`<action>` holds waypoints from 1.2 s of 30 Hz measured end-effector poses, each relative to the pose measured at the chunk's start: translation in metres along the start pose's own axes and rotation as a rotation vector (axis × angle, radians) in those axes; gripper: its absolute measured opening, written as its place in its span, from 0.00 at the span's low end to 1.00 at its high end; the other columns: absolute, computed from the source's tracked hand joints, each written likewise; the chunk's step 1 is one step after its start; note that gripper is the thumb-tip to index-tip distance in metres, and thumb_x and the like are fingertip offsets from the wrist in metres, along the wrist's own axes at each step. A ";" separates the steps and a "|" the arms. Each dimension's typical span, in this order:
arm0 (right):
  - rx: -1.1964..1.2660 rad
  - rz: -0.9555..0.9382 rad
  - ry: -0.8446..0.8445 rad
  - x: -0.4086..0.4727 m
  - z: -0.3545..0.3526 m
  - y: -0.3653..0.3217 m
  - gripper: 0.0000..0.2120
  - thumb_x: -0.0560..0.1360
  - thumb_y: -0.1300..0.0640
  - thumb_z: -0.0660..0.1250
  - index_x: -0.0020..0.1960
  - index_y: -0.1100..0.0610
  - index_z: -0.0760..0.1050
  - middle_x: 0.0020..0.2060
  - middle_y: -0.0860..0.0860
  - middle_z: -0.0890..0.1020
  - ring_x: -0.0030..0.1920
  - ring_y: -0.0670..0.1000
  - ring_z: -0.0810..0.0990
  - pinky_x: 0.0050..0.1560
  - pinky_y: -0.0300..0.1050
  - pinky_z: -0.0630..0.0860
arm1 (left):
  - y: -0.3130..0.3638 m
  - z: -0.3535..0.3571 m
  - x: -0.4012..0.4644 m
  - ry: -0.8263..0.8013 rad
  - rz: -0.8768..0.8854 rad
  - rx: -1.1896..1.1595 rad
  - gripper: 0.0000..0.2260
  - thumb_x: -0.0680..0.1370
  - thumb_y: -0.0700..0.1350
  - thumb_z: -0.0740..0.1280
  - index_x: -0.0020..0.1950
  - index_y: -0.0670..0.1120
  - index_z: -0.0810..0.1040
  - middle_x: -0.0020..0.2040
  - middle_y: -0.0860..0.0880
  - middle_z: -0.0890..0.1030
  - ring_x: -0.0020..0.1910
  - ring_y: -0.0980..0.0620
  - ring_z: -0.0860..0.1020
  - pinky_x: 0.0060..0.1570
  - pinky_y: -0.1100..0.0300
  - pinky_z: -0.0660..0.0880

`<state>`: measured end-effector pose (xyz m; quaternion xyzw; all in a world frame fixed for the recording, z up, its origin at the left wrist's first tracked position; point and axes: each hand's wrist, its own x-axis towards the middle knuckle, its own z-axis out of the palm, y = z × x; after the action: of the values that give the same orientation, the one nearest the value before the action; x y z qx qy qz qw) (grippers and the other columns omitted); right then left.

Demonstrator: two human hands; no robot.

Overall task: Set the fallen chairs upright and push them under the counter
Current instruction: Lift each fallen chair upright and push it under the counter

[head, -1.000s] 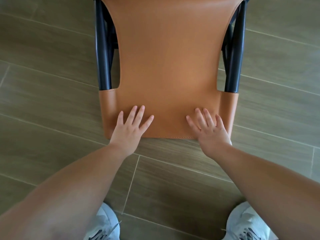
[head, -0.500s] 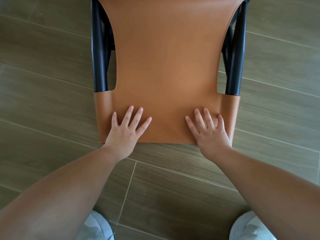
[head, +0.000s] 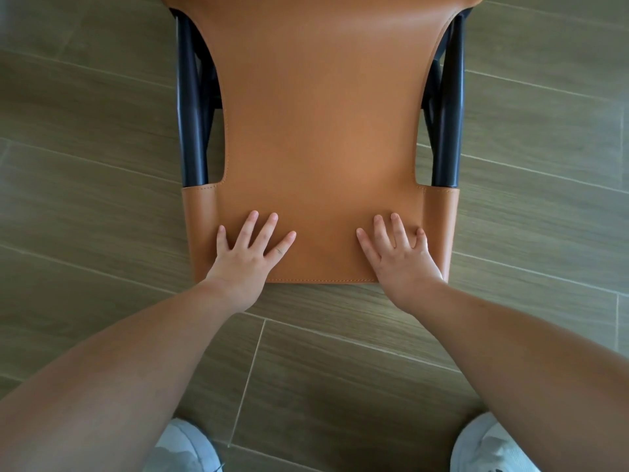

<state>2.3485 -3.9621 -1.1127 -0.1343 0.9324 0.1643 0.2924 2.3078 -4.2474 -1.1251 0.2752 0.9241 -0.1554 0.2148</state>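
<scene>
A view straight down from head height onto a wood-look tiled floor (head: 85,199) with pale grout lines. At the lower left, the toe of a light grey shoe (head: 185,447) peeks in at the bottom edge. Above it, a bare left forearm reaches up and away to the left hand (head: 250,255), which lies flat on the near edge of a tan leather chair (head: 320,131); its fingers (head: 269,229) are straight and spread, pressed against the leather and gripping nothing. The chair fills the upper middle of the view, its smooth leather panel stretching away from the viewer and wrapping over the ends of a black frame. One black frame tube (head: 192,124) runs along the left side of the leather, and a matching black tube (head: 449,124) runs along the right. To the right of centre, the right hand (head: 400,257) rests flat on the same near edge of the leather, fingers straight and slightly spread, holding nothing. Its forearm comes in from the lower right, above a second grey shoe (head: 483,447).
</scene>
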 end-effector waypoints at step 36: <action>0.319 -0.003 -0.290 -0.194 -0.417 0.114 0.53 0.72 0.73 0.63 0.77 0.46 0.29 0.78 0.50 0.35 0.79 0.58 0.39 0.75 0.65 0.55 | -0.165 -0.436 -0.150 -0.374 0.189 -0.255 0.55 0.65 0.23 0.49 0.69 0.76 0.30 0.78 0.57 0.32 0.78 0.48 0.34 0.74 0.33 0.51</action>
<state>2.2535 -3.9891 -0.6492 -0.0625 0.8945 0.0317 0.4415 2.1903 -4.2693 -0.6500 0.2976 0.8506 -0.0649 0.4285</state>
